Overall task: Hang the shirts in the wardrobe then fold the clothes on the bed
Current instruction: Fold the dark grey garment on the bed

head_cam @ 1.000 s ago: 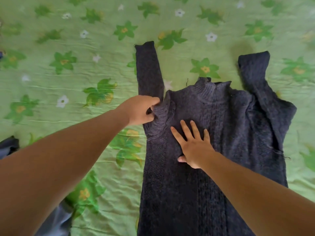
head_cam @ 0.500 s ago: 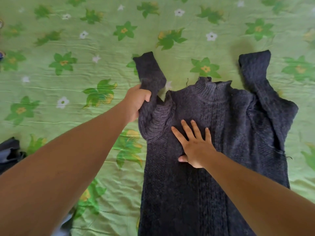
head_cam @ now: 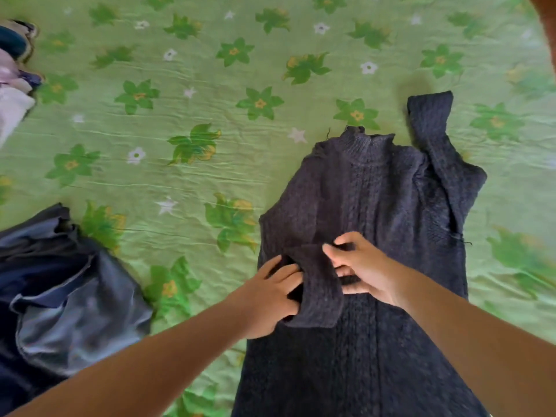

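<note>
A dark navy knitted sweater (head_cam: 376, 206) lies flat on the green flowered bedsheet (head_cam: 180, 115), collar away from me. Its left sleeve (head_cam: 319, 296) is folded down across the chest, cuff pointing towards me. My left hand (head_cam: 267, 299) grips the sleeve's left edge, fingers tucked under the knit. My right hand (head_cam: 361, 269) pinches the sleeve's right edge between curled fingers and thumb. The right sleeve (head_cam: 433, 130) still points up past the shoulder, bent at the elbow.
A crumpled heap of dark blue and grey clothes (head_cam: 60, 296) lies at the left, close to my left forearm. Some pale and dark garments (head_cam: 12, 85) sit at the upper left edge. Open sheet stretches above and left of the sweater.
My left hand has carried the left sleeve from pointing up beside the collar down across the chest. My right hand has lifted off the chest and taken hold of the sleeve. The view shifted right.
</note>
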`<state>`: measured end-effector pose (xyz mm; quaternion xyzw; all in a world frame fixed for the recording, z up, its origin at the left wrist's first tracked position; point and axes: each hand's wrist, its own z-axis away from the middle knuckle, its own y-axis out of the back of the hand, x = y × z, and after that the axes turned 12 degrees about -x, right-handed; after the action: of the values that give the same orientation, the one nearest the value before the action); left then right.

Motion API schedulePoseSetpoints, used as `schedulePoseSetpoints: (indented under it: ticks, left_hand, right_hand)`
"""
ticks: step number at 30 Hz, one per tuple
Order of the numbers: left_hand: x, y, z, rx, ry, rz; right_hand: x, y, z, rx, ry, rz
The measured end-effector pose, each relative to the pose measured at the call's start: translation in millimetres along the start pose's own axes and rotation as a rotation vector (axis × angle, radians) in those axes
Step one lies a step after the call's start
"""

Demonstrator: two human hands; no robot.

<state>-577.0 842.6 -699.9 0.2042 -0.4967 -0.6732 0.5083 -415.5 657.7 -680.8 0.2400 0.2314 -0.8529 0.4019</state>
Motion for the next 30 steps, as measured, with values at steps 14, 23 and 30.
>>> schedulePoseSetpoints:
  ticks: [14,23,30]
  left_hand:
    - [149.4,-52.7,31.9,0.674,0.849,1.938]
    - [179.5,-88.8,70.3,0.256,0.713,1.737]
    - [189.6,-108.4,95.6,0.0,0.685,1.257]
  right_hand:
    - [151.0,-119.9,75.8,0.102,0.077,0.331]
    - [211.8,-135.0,92.1,0.232,0.0,0.144]
    - [247.8,-151.8,100.3,0.07,-0.089,0.6]
